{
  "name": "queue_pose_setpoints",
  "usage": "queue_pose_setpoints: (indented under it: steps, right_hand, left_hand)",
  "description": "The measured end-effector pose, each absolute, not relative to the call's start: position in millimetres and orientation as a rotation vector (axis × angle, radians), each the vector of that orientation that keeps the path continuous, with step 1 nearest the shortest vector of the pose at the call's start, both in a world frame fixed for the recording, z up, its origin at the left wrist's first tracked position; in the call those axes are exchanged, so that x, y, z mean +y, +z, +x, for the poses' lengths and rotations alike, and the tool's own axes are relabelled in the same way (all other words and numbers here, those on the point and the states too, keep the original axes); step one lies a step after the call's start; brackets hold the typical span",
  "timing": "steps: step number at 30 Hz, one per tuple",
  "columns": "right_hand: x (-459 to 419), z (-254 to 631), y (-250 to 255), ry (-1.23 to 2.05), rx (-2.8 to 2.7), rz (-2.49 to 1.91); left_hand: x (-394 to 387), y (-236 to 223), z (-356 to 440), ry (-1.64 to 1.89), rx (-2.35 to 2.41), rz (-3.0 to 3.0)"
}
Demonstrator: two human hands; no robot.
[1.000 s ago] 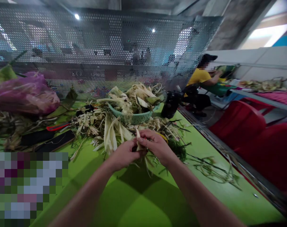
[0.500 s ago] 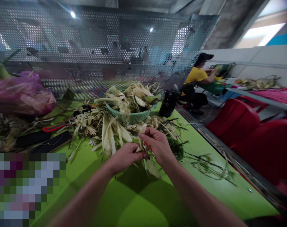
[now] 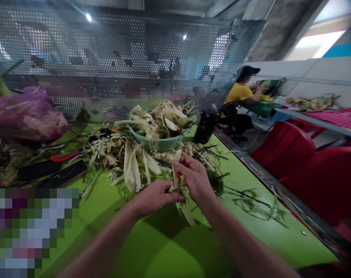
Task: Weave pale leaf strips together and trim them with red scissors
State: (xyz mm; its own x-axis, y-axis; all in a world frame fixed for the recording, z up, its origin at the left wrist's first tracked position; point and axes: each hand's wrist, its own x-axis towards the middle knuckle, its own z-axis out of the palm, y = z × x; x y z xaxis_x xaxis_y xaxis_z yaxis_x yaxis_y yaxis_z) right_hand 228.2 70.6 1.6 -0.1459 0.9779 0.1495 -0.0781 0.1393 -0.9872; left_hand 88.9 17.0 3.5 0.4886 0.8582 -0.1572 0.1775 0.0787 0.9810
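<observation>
Over the bright green table [image 3: 163, 247], my left hand [image 3: 153, 197] pinches the lower part of a pale leaf strip [image 3: 175, 181]. My right hand [image 3: 194, 177] is closed on the strip's upper part, and something small and red shows inside its fingers. The strip's loose end [image 3: 188, 218] hangs down below both hands. Just beyond them lies a heap of pale husk strips [image 3: 134, 162].
A teal basket [image 3: 163, 144] heaped with husks stands behind the pile, a black object [image 3: 206, 125] beside it. Two dark phones [image 3: 62, 173], a red-handled tool [image 3: 63, 156] and a purple bag [image 3: 24, 116] lie left. Another person [image 3: 241, 100] sits far right by red chairs [image 3: 285, 148]. Perforated metal screen behind.
My right hand has lifted the strip's upper part a little while my left hand slid lower along it. The strip's free end now hangs further down.
</observation>
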Motion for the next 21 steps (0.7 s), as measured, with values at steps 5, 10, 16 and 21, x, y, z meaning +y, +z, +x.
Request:
queue_pose_setpoints:
  steps: [5, 10, 16, 21]
  right_hand:
    - [73, 231, 5, 1.168, -1.407, -1.000]
    - [72, 241, 19, 0.599, -1.599, -1.044]
    - [60, 233, 21, 0.493, -1.898, -0.943]
    - [61, 221, 6, 0.736, -2.053, -0.999]
  left_hand:
    - [15, 5, 92, 0.798, 0.952, 1.286]
    - [21, 0, 91, 1.116, 0.961, 0.785]
    - [31, -3, 85, 1.401, 0.875, 0.644]
    - [33, -7, 87, 1.437, 0.736, 0.596]
